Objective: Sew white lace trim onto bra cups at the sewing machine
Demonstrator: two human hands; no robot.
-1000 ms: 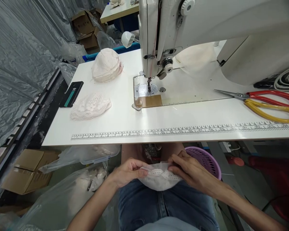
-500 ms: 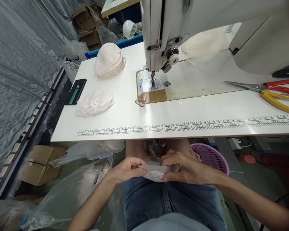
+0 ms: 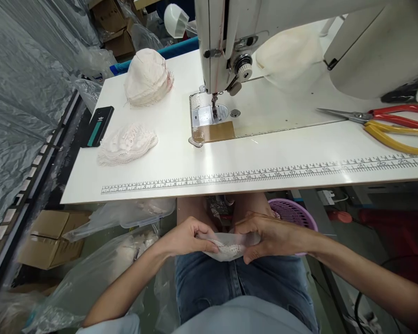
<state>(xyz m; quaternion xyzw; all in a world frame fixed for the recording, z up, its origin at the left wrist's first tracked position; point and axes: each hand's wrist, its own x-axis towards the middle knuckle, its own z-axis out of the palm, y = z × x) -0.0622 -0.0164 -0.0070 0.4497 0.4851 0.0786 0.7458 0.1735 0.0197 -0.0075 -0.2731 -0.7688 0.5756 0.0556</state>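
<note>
In my lap, below the table edge, I hold a sheer white fabric piece with lace trim (image 3: 229, 250). My left hand (image 3: 191, 237) pinches its left end between thumb and fingers. The right end lies between the thumb and curled fingers of my right hand (image 3: 270, 236); some fingertips are hidden behind the cloth. On the table, a flat pile of white lace pieces (image 3: 128, 144) lies at the left. Behind that pile sits a stack of pale, cup-shaped fabric pieces (image 3: 148, 79) with frayed edges.
A sewing machine (image 3: 218, 51) stands over the white table (image 3: 174, 162), a ruler strip (image 3: 264, 174) along its front. Scissors (image 3: 372, 119) with red and yellow handles lie right. A black phone-like object (image 3: 97, 126) is at left. A purple basket (image 3: 297, 214) and cardboard box (image 3: 52, 236) are below.
The fabric piece has been turned and spread between my hands, showing more lace. My right thumb has shifted along its edge. The whole view has moved slightly.
</note>
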